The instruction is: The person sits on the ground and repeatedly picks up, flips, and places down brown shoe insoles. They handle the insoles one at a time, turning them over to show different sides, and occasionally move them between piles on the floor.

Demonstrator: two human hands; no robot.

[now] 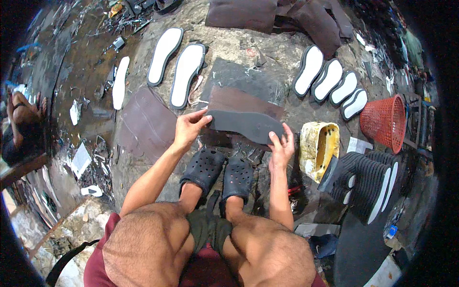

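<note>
A dark grey shoe sole [244, 125] lies sideways between my two hands, just beyond my feet. My left hand [190, 126] pinches its left end between thumb and fingers. At the other end, my right hand [282, 146] grips the tip, thumb on the near side and fingers round the edge. Beneath the sole is a brown sheet of material [239, 100], which rests on a larger dark grey sheet [229, 71]. Whether the sole touches the brown sheet I cannot tell.
White-topped soles stand in a pair [187, 76] at far left and a row [330, 79] at right. Beside them are a red basket [385, 123], a cut yellow container [311, 148] and stacked black soles [370, 186]. A brown sheet [146, 122] lies left. Another person's legs [21, 115] show far left.
</note>
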